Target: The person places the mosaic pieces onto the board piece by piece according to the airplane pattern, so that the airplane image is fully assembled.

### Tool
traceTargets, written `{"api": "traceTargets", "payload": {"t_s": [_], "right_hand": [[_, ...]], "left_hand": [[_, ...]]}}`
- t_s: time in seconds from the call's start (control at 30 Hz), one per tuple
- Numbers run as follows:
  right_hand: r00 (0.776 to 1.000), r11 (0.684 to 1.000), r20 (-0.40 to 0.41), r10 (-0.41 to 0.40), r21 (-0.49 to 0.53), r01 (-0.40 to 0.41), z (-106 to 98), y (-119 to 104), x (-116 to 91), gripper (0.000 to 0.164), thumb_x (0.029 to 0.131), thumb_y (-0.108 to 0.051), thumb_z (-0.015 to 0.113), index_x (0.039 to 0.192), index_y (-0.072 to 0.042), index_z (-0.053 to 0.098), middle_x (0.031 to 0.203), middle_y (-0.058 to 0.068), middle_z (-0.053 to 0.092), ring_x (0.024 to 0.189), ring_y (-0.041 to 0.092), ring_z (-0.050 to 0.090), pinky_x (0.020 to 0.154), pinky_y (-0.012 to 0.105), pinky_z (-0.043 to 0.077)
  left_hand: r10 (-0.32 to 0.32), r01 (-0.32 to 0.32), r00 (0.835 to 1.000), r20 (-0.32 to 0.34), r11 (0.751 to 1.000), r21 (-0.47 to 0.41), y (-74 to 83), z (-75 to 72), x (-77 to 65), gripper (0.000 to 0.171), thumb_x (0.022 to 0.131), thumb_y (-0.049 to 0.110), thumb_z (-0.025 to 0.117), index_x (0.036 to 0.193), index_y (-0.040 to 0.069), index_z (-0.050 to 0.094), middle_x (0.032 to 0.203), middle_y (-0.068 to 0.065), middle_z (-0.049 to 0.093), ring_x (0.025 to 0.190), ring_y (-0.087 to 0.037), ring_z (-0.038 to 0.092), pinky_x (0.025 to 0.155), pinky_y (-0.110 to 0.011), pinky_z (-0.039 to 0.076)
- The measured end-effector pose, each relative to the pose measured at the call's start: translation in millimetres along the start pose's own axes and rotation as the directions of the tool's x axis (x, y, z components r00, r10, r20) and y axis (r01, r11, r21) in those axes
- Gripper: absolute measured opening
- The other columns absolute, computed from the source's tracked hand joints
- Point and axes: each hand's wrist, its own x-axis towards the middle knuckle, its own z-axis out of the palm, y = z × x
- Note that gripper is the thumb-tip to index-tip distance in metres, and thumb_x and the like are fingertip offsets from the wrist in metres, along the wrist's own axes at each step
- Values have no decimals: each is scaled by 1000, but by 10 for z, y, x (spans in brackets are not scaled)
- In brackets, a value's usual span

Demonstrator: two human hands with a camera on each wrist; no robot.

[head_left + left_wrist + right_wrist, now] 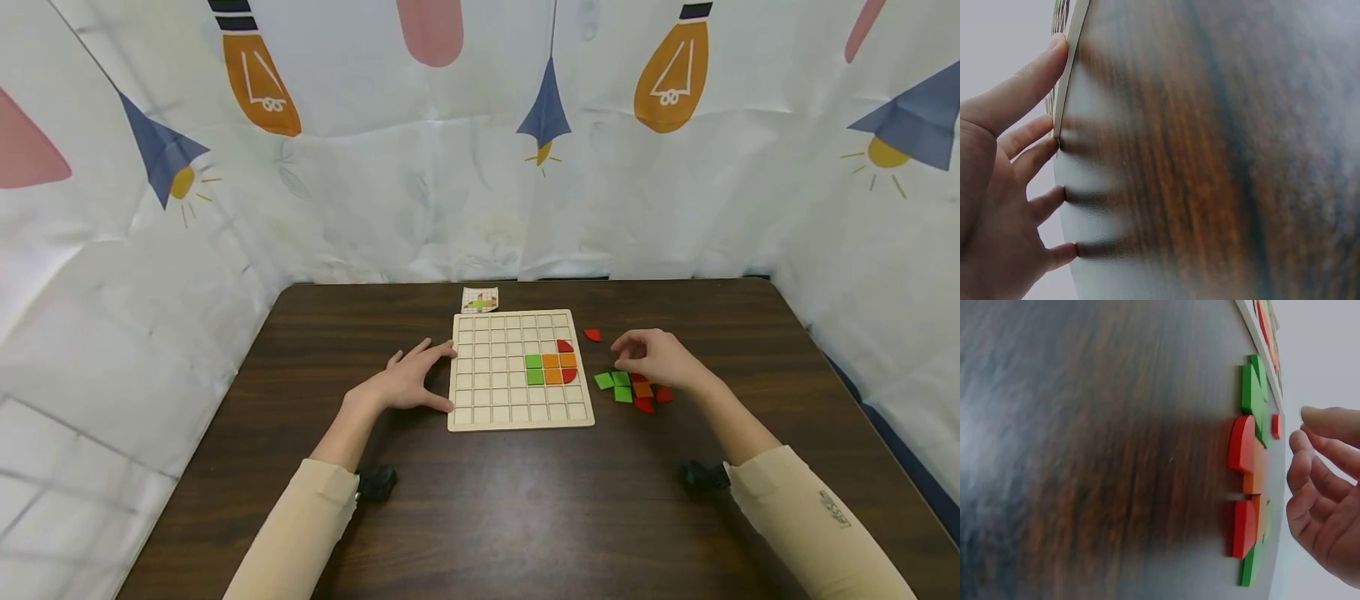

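A pale wooden grid board (487, 398) lies on the table. On its right side sit two green squares (534, 377), three orange squares (552, 376) and two red quarter-circle tiles (569, 376). Along the board's left edge, my left hand (405, 380) rests with fingers spread; the thumb (1047, 62) touches the rim. My right hand (657, 358) hovers over a loose pile of tiles, fingers loosely bent, nothing held between thumb and fingertips. The pile has several green tiles (622, 394), red tiles (1243, 445) and orange tiles (1254, 478).
A small card with a coloured grid pattern (480, 300) lies just behind the board. One red quarter-circle tile (592, 335) lies apart, right of the board. White printed curtains (450, 208) hang behind the dark wooden table (510, 517) and at both sides.
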Motion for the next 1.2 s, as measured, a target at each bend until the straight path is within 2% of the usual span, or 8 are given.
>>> {"api": "traceTargets", "payload": {"t_s": [0.3, 0.67, 0.9, 1.2], "right_hand": [[998, 997, 56, 19, -69, -15, -7, 52, -22, 33, 88, -7, 80, 117, 2, 67, 96, 10, 58, 74, 23, 49, 62, 35, 44], [998, 986, -57, -17, -169, 7, 36, 98, 49, 20, 94, -11, 74, 111, -1, 70, 85, 3, 59, 63, 18, 51, 56, 32, 44], [1000, 986, 1, -20, -163, 20, 7, 127, 40, 21, 92, -8, 74, 111, 3, 71, 84, 2, 63, 64, 16, 53, 57, 32, 46], [999, 982, 7, -39, -185, 39, 32, 93, 69, 23, 92, -7, 75, 112, 4, 71, 85, 2, 65, 63, 16, 53, 57, 32, 46]], "left_hand": [[0, 0, 1000, -4, 1000, 1, -15, 6, 7, 89, 83, 46, 86, 155, 17, 43, 170, -4, 21, 157, -33, 3, 116, -71, 1], [12, -12, 1000, -7, 1000, -1, -11, 2, -13, 89, 83, 46, 86, 155, 15, 43, 170, -6, 21, 156, -35, 4, 115, -72, 1], [14, -14, 1000, -12, 1000, 5, -13, -5, -5, 89, 83, 46, 86, 154, 15, 43, 170, -6, 21, 156, -35, 4, 114, -73, 1], [3, -3, 1000, -6, 1000, 1, -7, -3, 0, 89, 83, 44, 87, 155, 16, 43, 170, -4, 21, 157, -32, 3, 116, -72, 1]]}}
